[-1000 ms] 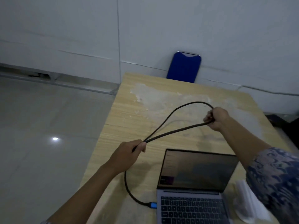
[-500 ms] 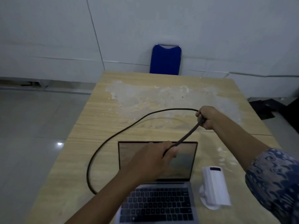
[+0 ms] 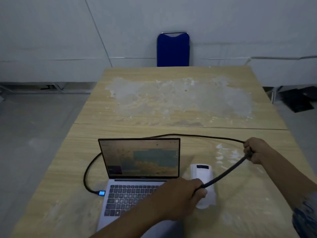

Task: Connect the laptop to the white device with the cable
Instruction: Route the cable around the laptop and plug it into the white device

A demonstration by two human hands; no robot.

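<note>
An open grey laptop sits on the wooden table, screen lit. A black cable with a blue plug is in the laptop's left side, loops behind the screen and runs to the right. My right hand grips the cable at the far right. From there the cable comes back down to my left hand, which is closed on its end, reaching across the keyboard. The white device lies right of the laptop, partly hidden by my left hand. The cable's free end is hidden in my fingers.
A blue chair stands behind the table's far edge against the white wall. A large pale worn patch covers the far half of the tabletop. Dark objects lie on the floor at the right. Grey floor lies to the left.
My view has swung right and down. My left hand carried the cable end rightward across the laptop to the white device. My right hand moved right and nearer with the cable.
</note>
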